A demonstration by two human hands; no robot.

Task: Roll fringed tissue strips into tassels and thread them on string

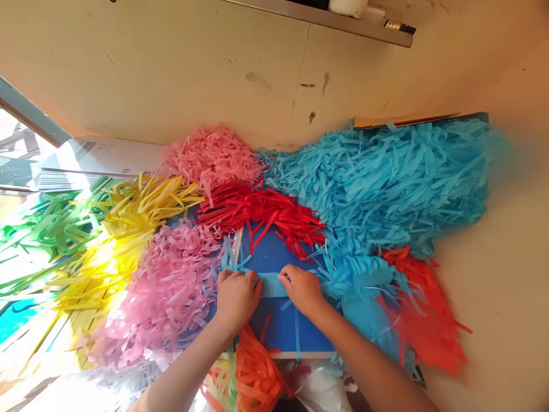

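Between my two hands, a folded band of light blue tissue paper (271, 285) stretches level across the blue tabletop (266, 249). My left hand (238, 296) is closed on its left part, and cut blue fringe shows just beyond those fingers. The thumb and fingers of my right hand (302, 288) pinch the band farther right. Past that hand, the band runs toward a heap of blue paper fringe (386, 183). Red fringe (266, 212) lies just beyond my hands, and a pink-purple pile (175, 280) is beside my left hand.
Yellow fringe (124, 240) and green fringe (55, 223) lie at the left, near stacked paper (103, 157). Salmon-pink fringe (214, 154) rests against the wall (193, 74). Orange fringe (257, 372) hangs over the near edge; red-orange paper (433, 320) is at the right. A ledge (364, 28) juts out above.
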